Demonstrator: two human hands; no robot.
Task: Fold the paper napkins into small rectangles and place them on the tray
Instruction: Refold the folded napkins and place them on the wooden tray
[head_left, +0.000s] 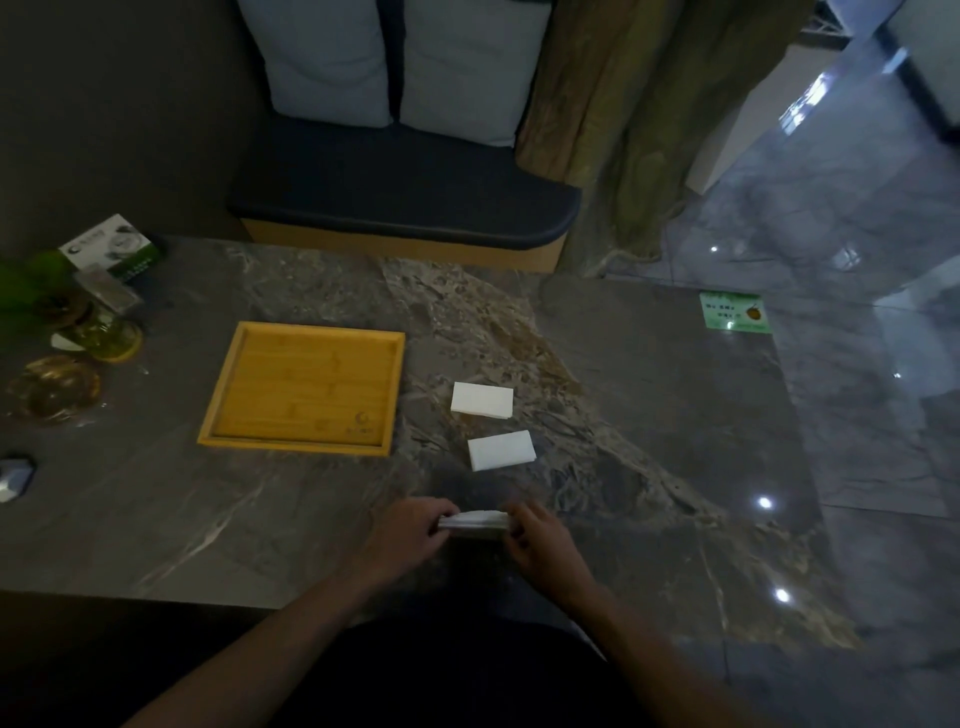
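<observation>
Dim, soft focus; ceiling-light glare on table (675, 467); edges bowed.
</observation>
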